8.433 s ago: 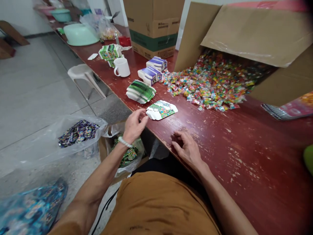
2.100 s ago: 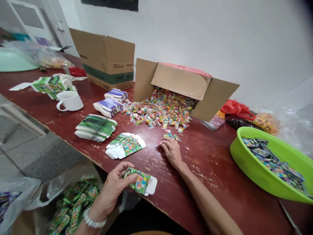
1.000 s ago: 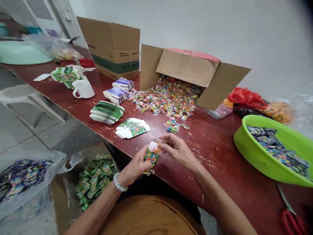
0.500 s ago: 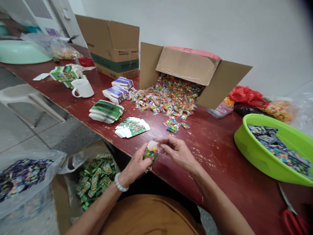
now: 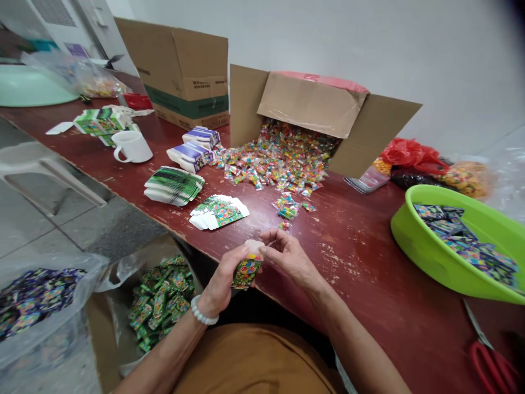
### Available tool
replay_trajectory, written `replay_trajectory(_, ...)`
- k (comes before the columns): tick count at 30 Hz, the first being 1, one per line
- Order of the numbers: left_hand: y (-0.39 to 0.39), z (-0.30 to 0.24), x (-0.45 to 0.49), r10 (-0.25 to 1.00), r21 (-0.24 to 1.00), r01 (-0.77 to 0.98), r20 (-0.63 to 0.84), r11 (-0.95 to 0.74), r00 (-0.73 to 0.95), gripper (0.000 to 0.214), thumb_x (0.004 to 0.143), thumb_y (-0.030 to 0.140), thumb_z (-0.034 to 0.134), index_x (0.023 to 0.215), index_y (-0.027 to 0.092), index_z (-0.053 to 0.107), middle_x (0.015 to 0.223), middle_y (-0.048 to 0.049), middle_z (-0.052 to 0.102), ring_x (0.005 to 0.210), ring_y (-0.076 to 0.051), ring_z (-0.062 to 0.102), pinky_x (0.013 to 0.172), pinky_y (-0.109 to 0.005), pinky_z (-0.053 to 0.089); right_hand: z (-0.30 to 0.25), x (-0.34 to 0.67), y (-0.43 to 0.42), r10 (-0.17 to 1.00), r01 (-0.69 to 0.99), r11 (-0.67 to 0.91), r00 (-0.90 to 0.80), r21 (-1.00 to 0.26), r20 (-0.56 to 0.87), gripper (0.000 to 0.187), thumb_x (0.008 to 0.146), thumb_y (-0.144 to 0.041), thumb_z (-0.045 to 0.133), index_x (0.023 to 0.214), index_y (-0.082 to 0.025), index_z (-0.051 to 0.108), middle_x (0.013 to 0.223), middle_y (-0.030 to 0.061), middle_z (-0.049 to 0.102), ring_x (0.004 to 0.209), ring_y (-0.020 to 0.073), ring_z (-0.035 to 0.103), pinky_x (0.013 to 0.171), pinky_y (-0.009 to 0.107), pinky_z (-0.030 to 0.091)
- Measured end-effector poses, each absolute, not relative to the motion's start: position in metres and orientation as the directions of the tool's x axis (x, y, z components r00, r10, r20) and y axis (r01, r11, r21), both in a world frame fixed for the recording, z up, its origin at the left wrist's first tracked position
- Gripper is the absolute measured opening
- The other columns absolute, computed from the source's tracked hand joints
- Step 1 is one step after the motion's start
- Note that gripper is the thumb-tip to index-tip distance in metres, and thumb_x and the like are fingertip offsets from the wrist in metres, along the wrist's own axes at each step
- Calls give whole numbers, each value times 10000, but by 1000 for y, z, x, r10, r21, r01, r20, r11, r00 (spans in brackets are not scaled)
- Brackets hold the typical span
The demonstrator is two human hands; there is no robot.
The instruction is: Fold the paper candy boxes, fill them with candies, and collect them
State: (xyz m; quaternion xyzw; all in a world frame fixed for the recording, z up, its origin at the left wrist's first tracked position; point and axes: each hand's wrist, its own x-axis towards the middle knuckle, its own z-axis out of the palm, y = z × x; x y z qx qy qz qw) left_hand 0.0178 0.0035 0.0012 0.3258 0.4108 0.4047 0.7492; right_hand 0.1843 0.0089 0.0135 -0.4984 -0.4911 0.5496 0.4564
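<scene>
Head view: the left hand (image 5: 221, 279) is wrapped around the green box (image 5: 246, 273), held at the near edge of the tabletop (image 5: 361, 262) with its white flap (image 5: 254, 245) raised; its thumb, lower on the front half a second ago, now lies beside the mouth. The right hand (image 5: 292, 260), fingers half curled, meets the flap; whether it pinches anything cannot be told. The shift suggests filling giving way to closing. Loose candies (image 5: 287, 210) lie farther from that edge.
</scene>
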Motion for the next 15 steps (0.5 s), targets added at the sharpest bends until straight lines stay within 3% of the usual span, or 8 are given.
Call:
replay_trajectory(3,4,2,17,885,839,-327,-328,434,331,366,813,498,645,876,143,710,724,-50,706,626,-187,640,521,-261,514,17,187,11,992,-40,-123,-26,-992,-122,300,752,-406,723,941,-190,633,782,-21,603,629,103,497,586,234,398)
replay_trajectory(8,3,11,21,911,910,-273,-205,312,357,342,818,452,663,949,146,742,866,-67,735,764,-204,659,637,-260,524,7,185,13,978,-13,-148,-149,-989,-145,358,701,-374,785,959,-175,640,865,22,657,704,128,564,642,252,452)
replay_trajectory(11,1,14,23,896,910,-261,-205,324,395,340,814,425,663,969,134,746,921,-81,737,772,-210,663,622,-257,521,1,183,11,968,-10,-147,-209,-989,-142,383,678,-360,810,966,-179,636,829,16,657,685,131,572,630,252,458)
replay_trajectory(15,3,8,22,893,858,-327,-276,395,355,351,799,450,649,924,130,721,747,-63,713,641,-194,653,531,-262,522,2,182,3,981,-236,-183,-101,-954,-164,374,744,-425,770,1006,-206,616,772,-12,617,635,107,541,580,222,427)
